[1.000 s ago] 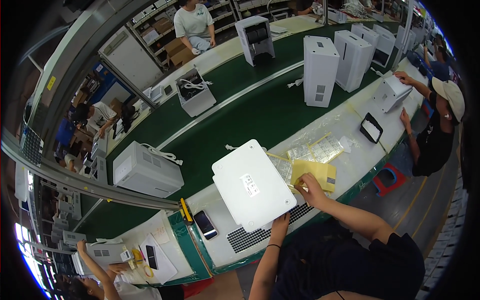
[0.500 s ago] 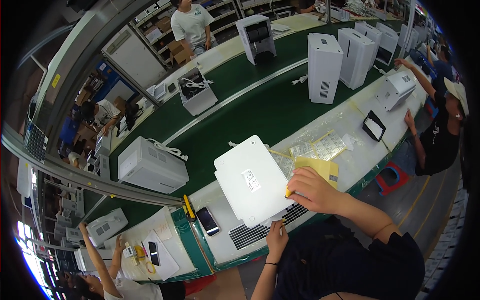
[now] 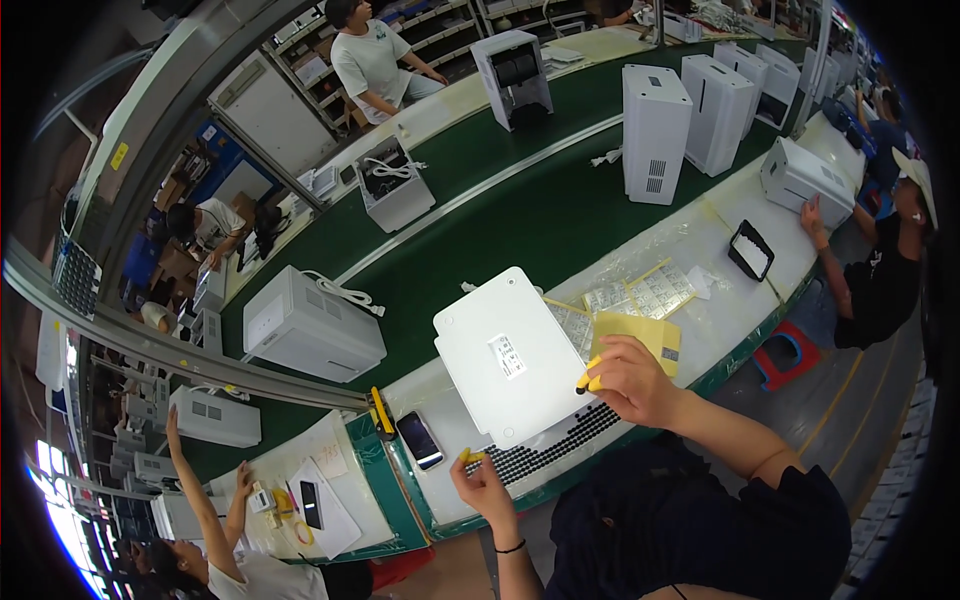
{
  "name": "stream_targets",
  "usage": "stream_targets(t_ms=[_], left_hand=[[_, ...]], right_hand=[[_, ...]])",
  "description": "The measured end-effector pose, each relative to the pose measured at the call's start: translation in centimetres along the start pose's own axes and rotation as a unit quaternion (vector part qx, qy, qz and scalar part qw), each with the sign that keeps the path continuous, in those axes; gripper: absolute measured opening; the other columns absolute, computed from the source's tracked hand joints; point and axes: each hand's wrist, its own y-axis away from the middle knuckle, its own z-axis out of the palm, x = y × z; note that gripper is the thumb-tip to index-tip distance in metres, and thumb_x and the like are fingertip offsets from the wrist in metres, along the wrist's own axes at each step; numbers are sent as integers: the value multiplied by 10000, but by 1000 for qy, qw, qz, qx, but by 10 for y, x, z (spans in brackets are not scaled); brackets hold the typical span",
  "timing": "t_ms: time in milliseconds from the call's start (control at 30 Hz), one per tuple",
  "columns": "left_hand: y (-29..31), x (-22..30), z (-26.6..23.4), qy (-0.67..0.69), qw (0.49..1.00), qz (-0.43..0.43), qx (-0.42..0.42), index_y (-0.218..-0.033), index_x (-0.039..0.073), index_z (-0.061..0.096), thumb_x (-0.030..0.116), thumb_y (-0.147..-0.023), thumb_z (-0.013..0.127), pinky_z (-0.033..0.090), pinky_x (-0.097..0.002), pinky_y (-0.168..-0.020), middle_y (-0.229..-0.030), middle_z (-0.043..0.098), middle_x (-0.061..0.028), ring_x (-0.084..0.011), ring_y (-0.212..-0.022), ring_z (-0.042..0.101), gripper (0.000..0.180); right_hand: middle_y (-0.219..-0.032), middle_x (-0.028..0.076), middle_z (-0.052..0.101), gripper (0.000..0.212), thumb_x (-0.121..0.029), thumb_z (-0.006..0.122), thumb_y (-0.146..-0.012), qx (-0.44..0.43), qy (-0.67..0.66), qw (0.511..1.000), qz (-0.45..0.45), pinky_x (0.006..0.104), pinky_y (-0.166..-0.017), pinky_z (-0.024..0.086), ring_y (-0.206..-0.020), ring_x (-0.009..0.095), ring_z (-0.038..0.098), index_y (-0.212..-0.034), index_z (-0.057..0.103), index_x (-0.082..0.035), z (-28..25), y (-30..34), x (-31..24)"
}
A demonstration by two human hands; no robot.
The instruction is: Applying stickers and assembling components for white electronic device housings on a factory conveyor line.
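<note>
A white appliance housing (image 3: 475, 350) with a small printed label lies in front of me, tilted in the view. At its near right corner my right hand (image 3: 638, 388) pinches a small black round pad between fingertips in yellow finger covers. My left hand (image 3: 487, 495), also with yellow on its fingertips, is beside the housing's near left corner. Its fingers are drawn together, and anything between them is too small to make out. Under the housing's near edge lies a sheet of black round pads (image 3: 545, 453), partly hidden.
Label sheets (image 3: 655, 290) and a yellow sheet (image 3: 630, 335) lie right of the housing. A phone (image 3: 420, 441) and a yellow-black cutter (image 3: 381, 413) lie left. White appliances (image 3: 655, 135) stand along the green conveyor (image 3: 440, 260). Co-workers sit at both sides; a black tray (image 3: 748, 252) is farther right.
My left hand has moved left from under the housing's near edge to its near left corner. My right hand has shifted slightly. The right co-worker has turned and drawn a white appliance closer.
</note>
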Motion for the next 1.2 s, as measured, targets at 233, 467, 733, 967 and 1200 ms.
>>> stream_targets(t_ms=[233, 467, 733, 967, 1200], left_hand=[[-4, 83, 14, 49, 994, 85, -39, -1174, -30, 425, -79, -855, 577, 455, -183, -647, -1086, 538, -143, -101, -768, 590, 357], [-12, 104, 14, -106, 972, 183, -103, -1115, -34, 504, -54, -838, 620, 176, -188, -461, -612, 425, 25, -3, -489, 288, 301], [-22, 128, 25, -232, 930, 245, -146, -1010, -10, 596, -34, -798, 652, 390, -247, -476, -753, 584, -99, -160, -540, 515, 221], [-25, 127, 23, -287, 878, 347, -160, -939, -7, 620, -48, -769, 679, 502, -281, -556, -845, 664, -157, -266, -687, 668, 184], [-21, 125, 16, -335, 809, 455, -162, -883, -18, 632, -78, -726, 673, 499, -288, -515, -816, 664, -146, -255, -622, 652, 173]], right_hand=[[-1277, 212, 443, 805, -170, 757, -767, 116, -253, 894, 352, 438, -1082, 273, -1231, 337, 397, -1324, 195, -22, 37, -1, -21], [-1347, 187, 401, 889, -166, 706, -811, 89, -475, 741, 466, 357, -1063, 286, -1278, 250, 364, -1413, 65, -32, 38, -15, -31], [-1407, 160, 358, 810, -59, 629, -829, 141, -539, 674, 486, 329, -1078, 241, -1297, 222, 340, -1432, 88, -34, 41, -16, -36], [-1395, 159, 366, 798, -66, 629, -829, 138, -537, 679, 481, 335, -1078, 243, -1291, 220, 346, -1427, 101, -41, 41, -15, -38], [-1373, 158, 363, 796, -85, 648, -827, 116, -526, 699, 470, 338, -1066, 265, -1281, 223, 348, -1417, 115, -43, 43, -13, -35]])
